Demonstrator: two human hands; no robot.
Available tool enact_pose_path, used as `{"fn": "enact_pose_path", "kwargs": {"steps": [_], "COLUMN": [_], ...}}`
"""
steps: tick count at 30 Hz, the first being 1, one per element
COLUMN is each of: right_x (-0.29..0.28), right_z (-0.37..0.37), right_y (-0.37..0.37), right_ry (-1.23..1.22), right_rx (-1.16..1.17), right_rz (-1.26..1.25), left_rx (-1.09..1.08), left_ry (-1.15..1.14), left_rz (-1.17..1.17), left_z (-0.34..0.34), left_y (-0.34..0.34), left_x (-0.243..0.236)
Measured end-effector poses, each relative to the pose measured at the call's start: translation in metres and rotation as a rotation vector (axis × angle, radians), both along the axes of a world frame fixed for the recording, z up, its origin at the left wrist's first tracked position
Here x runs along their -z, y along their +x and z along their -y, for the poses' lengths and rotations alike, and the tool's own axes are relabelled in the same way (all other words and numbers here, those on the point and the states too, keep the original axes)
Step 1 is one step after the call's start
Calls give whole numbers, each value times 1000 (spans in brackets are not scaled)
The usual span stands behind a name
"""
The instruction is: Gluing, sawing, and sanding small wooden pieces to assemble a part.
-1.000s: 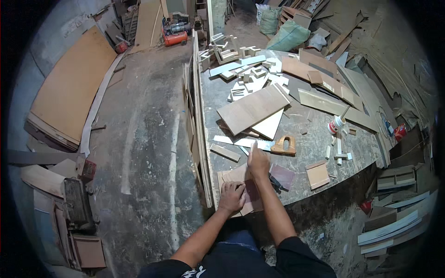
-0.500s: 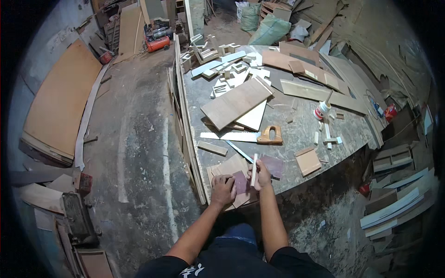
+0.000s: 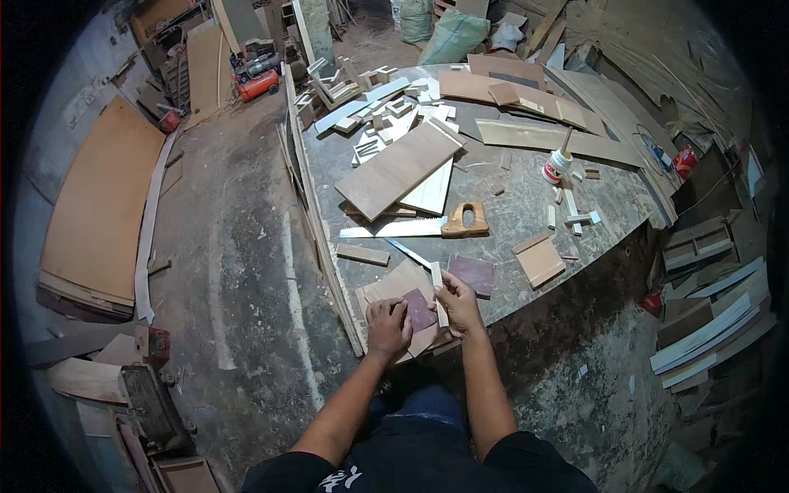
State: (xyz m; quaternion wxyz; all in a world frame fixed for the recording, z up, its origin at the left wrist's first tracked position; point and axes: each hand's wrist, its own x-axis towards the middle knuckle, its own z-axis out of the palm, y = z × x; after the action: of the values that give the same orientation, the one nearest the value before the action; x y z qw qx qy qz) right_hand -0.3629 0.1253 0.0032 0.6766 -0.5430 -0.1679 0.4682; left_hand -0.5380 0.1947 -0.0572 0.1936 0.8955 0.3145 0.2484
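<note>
My right hand pinches a short pale wooden strip, held lengthwise over the near edge of the worktable. Beside it my left hand has its fingers curled and pressed against the left edge of a purple-brown sheet of sandpaper. That sheet lies on a light plywood board, and the strip partly crosses its right side. A second sandpaper piece rests flat just beyond my right hand. The fingertips of my left hand are partly hidden.
Beyond my hands lie a handsaw with a wooden handle, a wood block and a large plank. A glue bottle stands farther right near small sticks. Wood offcuts pile up at the back. A small tan panel sits right.
My right hand has lowered the wooden strip toward the sandpaper and turned it. My left hand has shifted against the sheet's edge. The whole view has moved slightly.
</note>
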Motion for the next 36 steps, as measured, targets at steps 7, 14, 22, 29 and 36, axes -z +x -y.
{"fn": "enact_pose_path", "kwargs": {"steps": [7, 14, 22, 29, 36], "right_x": [-10, -14, -16, -20, -12], "right_z": [11, 16, 15, 10, 9], "right_y": [3, 1, -2, -8, -6], "right_ry": [104, 157, 210, 166, 160], "right_rx": [-35, -76, -90, -11, 11], "right_rz": [-187, -196, -271, -308, -322], "left_rx": [-4, -6, -13, -10, -7], "left_ry": [7, 8, 26, 23, 15], "left_rz": [15, 19, -14, 6, 15], "left_z": [1, 3, 1, -1, 1], "left_y": [0, 0, 0, -3, 0], "left_x": [-1, -5, -1, 6, 2]}}
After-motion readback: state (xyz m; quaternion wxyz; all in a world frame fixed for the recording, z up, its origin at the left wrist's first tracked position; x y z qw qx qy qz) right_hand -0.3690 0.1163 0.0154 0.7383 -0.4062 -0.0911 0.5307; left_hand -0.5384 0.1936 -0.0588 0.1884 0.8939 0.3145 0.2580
